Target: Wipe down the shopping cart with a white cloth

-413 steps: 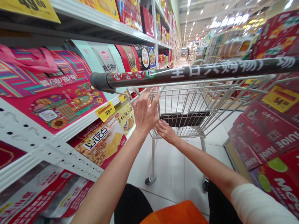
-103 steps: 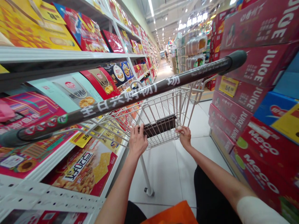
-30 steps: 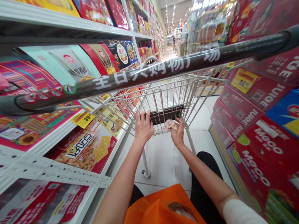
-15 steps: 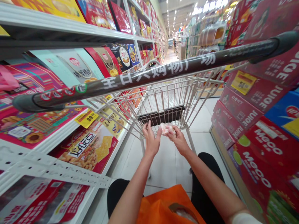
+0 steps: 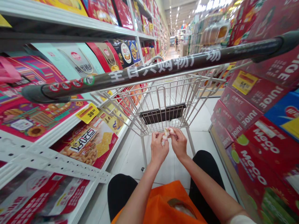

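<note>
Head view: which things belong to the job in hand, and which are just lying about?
In the job:
- left hand and right hand
- crumpled pale wad, pinched between both hands
- shopping cart, just beyond the hands; probably involved

Just around:
- nut-pictured box on the shelf
- yellow price tag
- stacked red Meco cartons

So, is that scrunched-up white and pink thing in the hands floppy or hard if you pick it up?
The scrunched-up thing is probably floppy, since it looks crumpled between the left hand and right hand. It's likely light: fingertips seem enough to hold it. Its lumpy shape probably wouldn't roll well.
</note>
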Demonstrator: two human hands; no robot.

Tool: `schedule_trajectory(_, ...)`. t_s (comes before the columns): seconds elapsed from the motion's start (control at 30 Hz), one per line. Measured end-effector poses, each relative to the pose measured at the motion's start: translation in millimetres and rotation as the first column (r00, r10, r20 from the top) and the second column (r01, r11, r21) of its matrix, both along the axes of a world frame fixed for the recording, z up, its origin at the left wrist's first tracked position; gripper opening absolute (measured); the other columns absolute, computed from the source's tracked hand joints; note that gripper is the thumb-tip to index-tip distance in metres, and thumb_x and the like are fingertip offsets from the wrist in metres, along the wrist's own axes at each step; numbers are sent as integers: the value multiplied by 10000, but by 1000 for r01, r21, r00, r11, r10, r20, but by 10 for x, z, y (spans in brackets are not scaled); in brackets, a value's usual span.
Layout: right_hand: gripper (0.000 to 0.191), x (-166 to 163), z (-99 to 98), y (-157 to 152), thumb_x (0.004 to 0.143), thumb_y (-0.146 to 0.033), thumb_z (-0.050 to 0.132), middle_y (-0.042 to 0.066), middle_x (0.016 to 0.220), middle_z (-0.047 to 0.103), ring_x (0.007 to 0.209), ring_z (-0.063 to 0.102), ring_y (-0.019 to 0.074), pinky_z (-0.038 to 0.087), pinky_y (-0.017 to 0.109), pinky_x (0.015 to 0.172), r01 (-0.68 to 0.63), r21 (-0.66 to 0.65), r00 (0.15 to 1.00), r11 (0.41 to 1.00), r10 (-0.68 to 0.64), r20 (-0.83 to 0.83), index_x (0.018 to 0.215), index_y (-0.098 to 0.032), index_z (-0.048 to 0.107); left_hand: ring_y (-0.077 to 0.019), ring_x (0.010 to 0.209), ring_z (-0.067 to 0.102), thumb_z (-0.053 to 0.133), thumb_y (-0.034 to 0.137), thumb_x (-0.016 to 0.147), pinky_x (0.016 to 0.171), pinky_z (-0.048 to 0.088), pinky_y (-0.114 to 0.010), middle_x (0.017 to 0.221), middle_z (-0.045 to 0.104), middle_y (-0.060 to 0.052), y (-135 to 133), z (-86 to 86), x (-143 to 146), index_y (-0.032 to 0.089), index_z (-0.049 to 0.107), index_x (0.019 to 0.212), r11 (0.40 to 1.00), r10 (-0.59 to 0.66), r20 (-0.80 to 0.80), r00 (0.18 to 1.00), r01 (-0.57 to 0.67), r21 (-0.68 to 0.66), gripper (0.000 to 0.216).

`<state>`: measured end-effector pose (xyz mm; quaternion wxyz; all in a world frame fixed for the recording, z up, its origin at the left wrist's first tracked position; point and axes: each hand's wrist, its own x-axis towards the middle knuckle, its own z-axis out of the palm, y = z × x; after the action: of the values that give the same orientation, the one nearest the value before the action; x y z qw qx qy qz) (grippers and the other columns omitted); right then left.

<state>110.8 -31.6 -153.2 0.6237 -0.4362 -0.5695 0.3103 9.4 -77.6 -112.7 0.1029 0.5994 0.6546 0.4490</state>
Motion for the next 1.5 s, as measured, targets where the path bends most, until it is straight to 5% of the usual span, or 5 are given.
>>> schedule_trajectory(0.43,411,56,-19,-229,915,-410,584,109,1270,613,1214,554,255,485,466,1039,-207,173,963,963,169,209,1290,-245,555,-202,1044,601,497,621,895,917,515,-351,1105,600,-80,-84,-172,-36,185,624,1059,957,-167,837,521,292,9,483)
schedule_trajectory(0.67,282,88,-96,-217,954,-383,521,49,1000,656,835,640,161,577,310,755,-195,-30,980,980,196,30,1192,-241,571,-197,1039,583,732,514,762,869,510,-298,1167,571,-72,-110,-221,-35,229,632,1148,959,-201,618,760,280,-32,490)
schedule_trajectory(0.83,350,-20,-173,-252,984,-357,451,110,1379,456,1234,528,210,536,418,997,-100,75,992,992,93,89,1326,-291,481,-213,1033,600,621,539,852,932,475,-326,1109,650,-73,-121,-282,-34,196,636,1140,919,-264,669,695,393,-45,448)
schedule_trajectory(1.23,489,235,-216,-225,982,-166,404,137,1347,493,1258,498,217,581,419,964,-606,186,731,774,449,513,1454,-295,402,-172,980,595,488,556,917,889,520,-363,1151,514,-61,-125,-320,-221,244,429,1176,933,-176,574,800,322,-162,409)
schedule_trajectory(1.5,357,447,-203,736,977,-126,462,56,1211,697,1282,550,193,531,472,1053,-521,555,810,648,172,560,1251,-280,631,-220,1146,503,480,365,943,1029,430,-420,1169,534,-102,188,439,-578,208,504,1151,956,103,-31,994,-90,278,261)
